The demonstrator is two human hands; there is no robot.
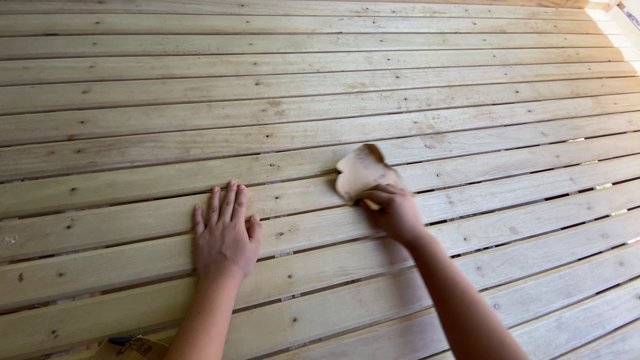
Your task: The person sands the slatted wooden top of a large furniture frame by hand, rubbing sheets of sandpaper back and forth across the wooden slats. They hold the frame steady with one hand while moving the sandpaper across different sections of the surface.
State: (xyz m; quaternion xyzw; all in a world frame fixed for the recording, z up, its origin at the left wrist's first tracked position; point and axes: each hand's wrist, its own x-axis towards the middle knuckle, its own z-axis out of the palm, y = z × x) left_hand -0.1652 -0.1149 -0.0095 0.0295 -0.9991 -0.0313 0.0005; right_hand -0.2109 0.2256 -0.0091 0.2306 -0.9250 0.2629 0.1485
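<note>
Sandpaper point(360, 171), a worn tan sheet folded or curled on itself, sits under the right hand point(393, 212), whose fingers are bunched narrowly around the sheet's lower edge and press it against one of the pale wooden slats point(467, 143). The sheet lies a little right of the middle of the view, spanning the gap between two neighbouring slats, with its free upper part sticking up and away from the fingers. The right forearm runs down to the lower right edge of the view. The left hand point(225, 233) rests flat, palm down, on the slats to the left of the sandpaper and well apart from it; its fingers are straight and held close together, with the thumb slightly out to the side, and it holds nothing. The slats run nearly side to side across the whole view, with narrow dark gaps between them and small knots and screw marks dotted along their faces. At the bottom edge, beside the left forearm, a corner of brown cardboard point(133, 348) shows.
</note>
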